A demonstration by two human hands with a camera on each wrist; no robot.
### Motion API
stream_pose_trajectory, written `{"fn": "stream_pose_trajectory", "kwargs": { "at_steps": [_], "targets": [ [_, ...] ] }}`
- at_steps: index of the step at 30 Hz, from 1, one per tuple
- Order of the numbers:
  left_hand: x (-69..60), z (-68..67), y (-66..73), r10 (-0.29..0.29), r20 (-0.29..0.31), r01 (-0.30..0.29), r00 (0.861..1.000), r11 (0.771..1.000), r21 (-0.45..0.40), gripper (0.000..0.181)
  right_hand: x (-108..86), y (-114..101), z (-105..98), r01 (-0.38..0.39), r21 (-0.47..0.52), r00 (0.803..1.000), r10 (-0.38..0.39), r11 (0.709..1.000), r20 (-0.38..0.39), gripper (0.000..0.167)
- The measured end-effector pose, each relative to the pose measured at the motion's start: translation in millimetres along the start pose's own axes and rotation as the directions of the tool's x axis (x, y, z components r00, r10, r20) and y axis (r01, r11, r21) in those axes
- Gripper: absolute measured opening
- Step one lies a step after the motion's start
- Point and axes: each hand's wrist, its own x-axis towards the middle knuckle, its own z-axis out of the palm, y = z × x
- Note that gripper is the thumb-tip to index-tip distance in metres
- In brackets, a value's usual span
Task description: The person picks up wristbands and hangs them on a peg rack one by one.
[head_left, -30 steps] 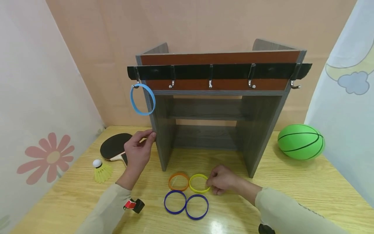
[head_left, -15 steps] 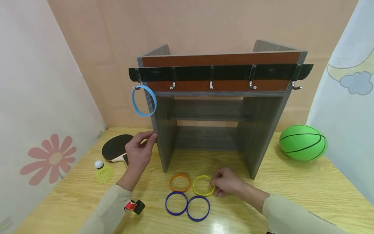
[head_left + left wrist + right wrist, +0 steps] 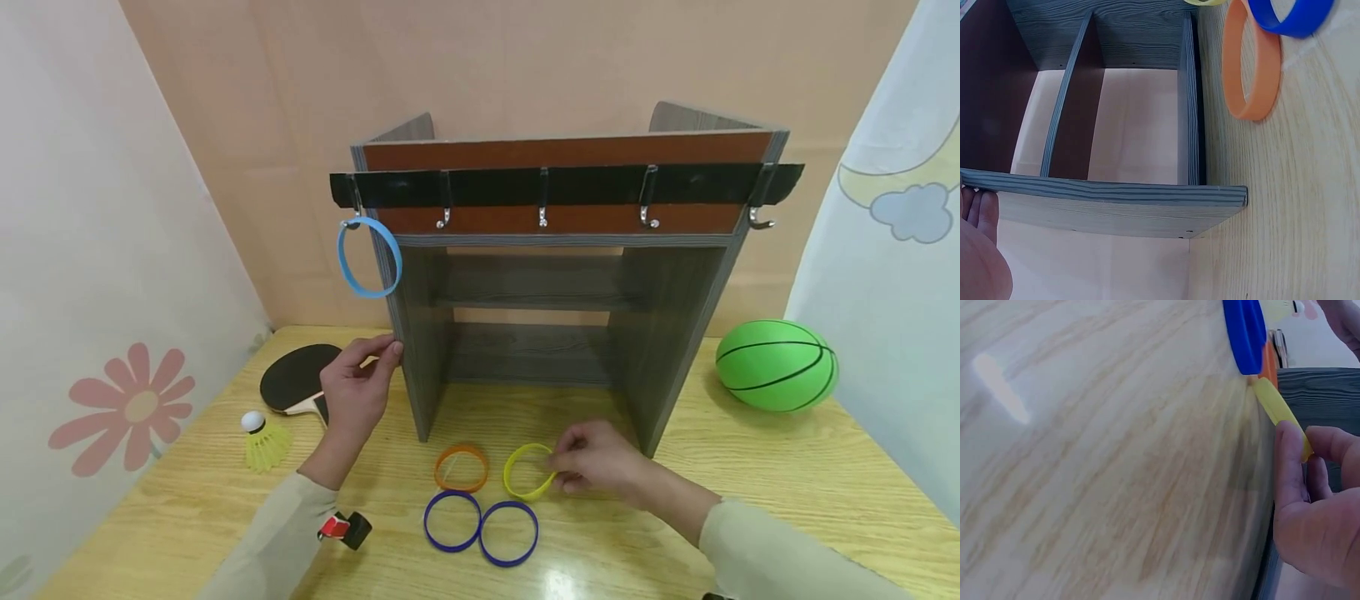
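Just in front of the grey, wood-grained cabinet (image 3: pixel 425 350), the right hand (image 3: pixel 600 458) is pinching a thin, rubbery-looking yellow ring (image 3: pixel 1277 411) by its edge; that ring is now sitting apart from the smooth orange band (image 3: pixel 1267 69) it was touching a second ago, apparently being singled out. The left hand (image 3: pixel 356 383) is gripping the cabinet's side, while a round light-blue ring (image 3: pixel 397 262) is hanging from a curved metal hook (image 3: pixel 348 224).

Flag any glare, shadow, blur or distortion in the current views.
Head view: bright glare on the table at the bottom; left wrist view: no strong glare, orange band clearly outlined; right wrist view: bright streak upper left, dimmer patch near the yellow band, table edge bowed, perhaps by the lens.
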Motion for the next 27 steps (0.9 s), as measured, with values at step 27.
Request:
{"fn": "stream_pose_trajectory", "kwargs": {
  "at_steps": [27],
  "targets": [
    [-0.1,0.1,0.6,-0.007,-0.007,0.008,1.000,1.000,0.008,0.011,-13.4,-73.5,-10.8,0.220,0.154,0.974,-0.209,0.963,-0.088,0.007]
  ]
}}
